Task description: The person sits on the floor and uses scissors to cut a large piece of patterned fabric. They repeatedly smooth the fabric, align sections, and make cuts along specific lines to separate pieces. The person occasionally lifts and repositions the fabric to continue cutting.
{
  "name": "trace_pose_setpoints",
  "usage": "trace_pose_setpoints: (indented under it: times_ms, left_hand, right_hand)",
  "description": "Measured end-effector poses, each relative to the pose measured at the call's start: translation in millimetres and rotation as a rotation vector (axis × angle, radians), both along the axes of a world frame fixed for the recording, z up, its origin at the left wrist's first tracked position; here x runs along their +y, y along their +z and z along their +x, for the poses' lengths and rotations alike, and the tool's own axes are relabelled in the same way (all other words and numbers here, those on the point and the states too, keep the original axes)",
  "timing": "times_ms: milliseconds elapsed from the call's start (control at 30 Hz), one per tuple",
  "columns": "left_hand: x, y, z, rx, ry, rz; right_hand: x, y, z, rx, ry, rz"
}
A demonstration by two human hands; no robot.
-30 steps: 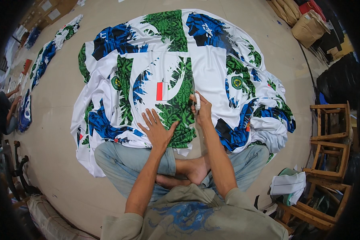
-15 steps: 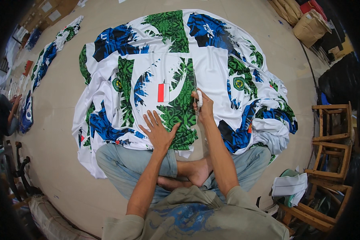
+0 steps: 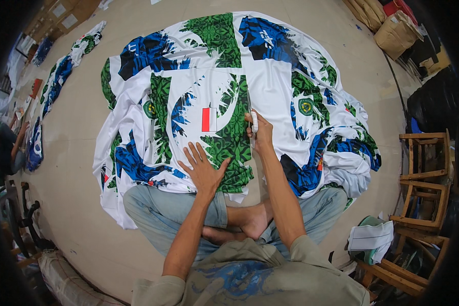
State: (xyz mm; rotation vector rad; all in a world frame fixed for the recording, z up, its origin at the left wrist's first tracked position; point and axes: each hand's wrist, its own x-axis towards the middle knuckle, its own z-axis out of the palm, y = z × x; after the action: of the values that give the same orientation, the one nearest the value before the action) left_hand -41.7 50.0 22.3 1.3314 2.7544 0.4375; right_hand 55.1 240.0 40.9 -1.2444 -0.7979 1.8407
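Observation:
A big spread of printed fabric (image 3: 188, 84), white with green and blue patterns and a small red-and-white flag print, lies on the floor before my crossed legs. My left hand (image 3: 204, 168) rests on the middle panel with its fingers spread, just below the flag print. My right hand (image 3: 257, 132) grips white-handled scissors (image 3: 254, 122), blades pointing away from me along the right edge of the green strip. The blades are thin and partly lost in the fabric, so how far they are open is unclear.
A co-worker (image 3: 10, 148) sits at the left beside a strip of similar fabric (image 3: 56, 81). Cardboard boxes (image 3: 71, 15) are at the upper left, paper bags (image 3: 395, 35) at the upper right, wooden stools (image 3: 423, 173) along the right. A rolled sack (image 3: 74, 280) lies at the lower left.
My right hand and the scissors moved slightly away from me, then a little back up along the green edge. The view shifted slightly; my left hand stayed spread on the fabric.

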Motion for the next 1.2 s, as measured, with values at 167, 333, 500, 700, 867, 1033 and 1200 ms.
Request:
trace_pose_setpoints:
  times_ms: [167,333,500,700,867,1033,1200]
  left_hand:
    - [-1.0,-1.2,-0.2,0.004,-0.005,0.0]
    - [-0.7,-1.5,-0.9,-0.005,-0.001,0.003]
    - [-0.3,2.4,-1.3,-0.017,-0.004,-0.005]
    - [-0.1,4.8,-0.4,-0.027,-0.01,-0.004]
    - [-1.1,4.8,-1.8,-0.027,-0.008,-0.001]
    - [0.0,5.8,-1.2,-0.016,-0.009,-0.002]
    - [-0.2,5.6,-1.4,-0.013,-0.002,-0.004]
  right_hand:
    - [-0.9,-1.7,-1.7,-0.016,0.022,0.043]
    - [2.4,-0.8,-3.8,0.016,-0.016,0.025]
    - [9.6,4.0,-10.6,0.0,-0.014,0.023]
    - [11.9,-4.2,-10.9,-0.002,0.011,0.054]
    - [14.3,0.2,-13.6,-0.011,0.001,0.038]
    - [23.6,-1.1,-16.8,-0.022,0.01,0.067]
    - [23.6,1.6,-17.8,-0.066,0.037,0.075]
